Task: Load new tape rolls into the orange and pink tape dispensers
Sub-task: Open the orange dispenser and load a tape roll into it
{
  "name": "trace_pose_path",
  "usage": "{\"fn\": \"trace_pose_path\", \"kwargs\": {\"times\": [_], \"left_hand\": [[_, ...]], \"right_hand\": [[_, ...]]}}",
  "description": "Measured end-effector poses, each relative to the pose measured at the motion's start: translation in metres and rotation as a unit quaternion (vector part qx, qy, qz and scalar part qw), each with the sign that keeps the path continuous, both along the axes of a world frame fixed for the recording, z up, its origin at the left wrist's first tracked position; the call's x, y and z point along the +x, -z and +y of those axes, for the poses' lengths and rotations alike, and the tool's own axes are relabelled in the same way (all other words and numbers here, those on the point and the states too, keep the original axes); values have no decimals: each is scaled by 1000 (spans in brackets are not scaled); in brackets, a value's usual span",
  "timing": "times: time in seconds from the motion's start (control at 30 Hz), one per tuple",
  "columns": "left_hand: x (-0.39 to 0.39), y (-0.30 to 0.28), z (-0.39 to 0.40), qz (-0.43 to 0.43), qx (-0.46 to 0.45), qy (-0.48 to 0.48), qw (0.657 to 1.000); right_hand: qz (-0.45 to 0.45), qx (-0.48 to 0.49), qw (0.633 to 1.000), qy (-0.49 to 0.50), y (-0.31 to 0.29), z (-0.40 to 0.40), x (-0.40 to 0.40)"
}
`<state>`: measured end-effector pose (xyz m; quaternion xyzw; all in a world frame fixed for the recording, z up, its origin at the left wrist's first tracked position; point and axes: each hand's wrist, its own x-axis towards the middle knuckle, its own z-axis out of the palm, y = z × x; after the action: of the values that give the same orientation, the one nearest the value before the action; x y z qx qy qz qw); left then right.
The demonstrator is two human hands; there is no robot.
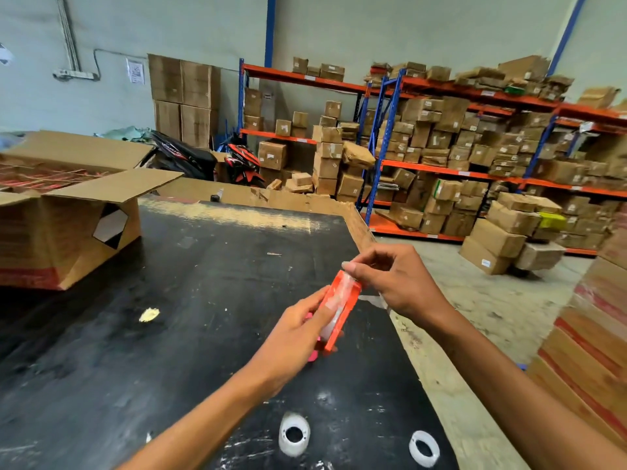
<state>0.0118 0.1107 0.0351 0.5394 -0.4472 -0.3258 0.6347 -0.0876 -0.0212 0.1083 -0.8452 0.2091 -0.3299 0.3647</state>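
I hold the orange tape dispenser (342, 308) above the black table (169, 317), with a clear tape roll seated in it. My left hand (295, 334) grips its lower side. My right hand (393, 283) pinches the tape end at the dispenser's top. A bit of the pink dispenser (312, 356) peeks out under my left hand, mostly hidden. Two tape rolls lie on the table's near edge: one (294, 434) to the left, another (424, 448) to the right.
An open cardboard box (68, 212) stands on the table's far left. Stacked cartons (587, 340) rise at the right. Shelves of boxes (458, 157) fill the background beyond the concrete floor.
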Motion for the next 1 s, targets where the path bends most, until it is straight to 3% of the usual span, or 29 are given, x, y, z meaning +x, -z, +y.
{"fn": "trace_pose_path", "kwargs": {"times": [0.23, 0.5, 0.67, 0.83, 1.0], "left_hand": [[-1, 7, 2, 3, -1, -7, 1000], [1, 16, -3, -38, 6, -25, 999], [-8, 24, -17, 12, 38, -41, 998], [-5, 31, -52, 72, 106, -112, 985], [-14, 40, -81, 79, 181, -155, 968]], "right_hand": [[36, 104, 994, 11, 1, -1, 2], [53, 271, 961, -17, 8, -11, 5], [40, 301, 952, -22, 20, -17, 3], [-9, 275, 957, 91, 46, -32, -8], [24, 287, 956, 52, 90, -26, -16]]}}
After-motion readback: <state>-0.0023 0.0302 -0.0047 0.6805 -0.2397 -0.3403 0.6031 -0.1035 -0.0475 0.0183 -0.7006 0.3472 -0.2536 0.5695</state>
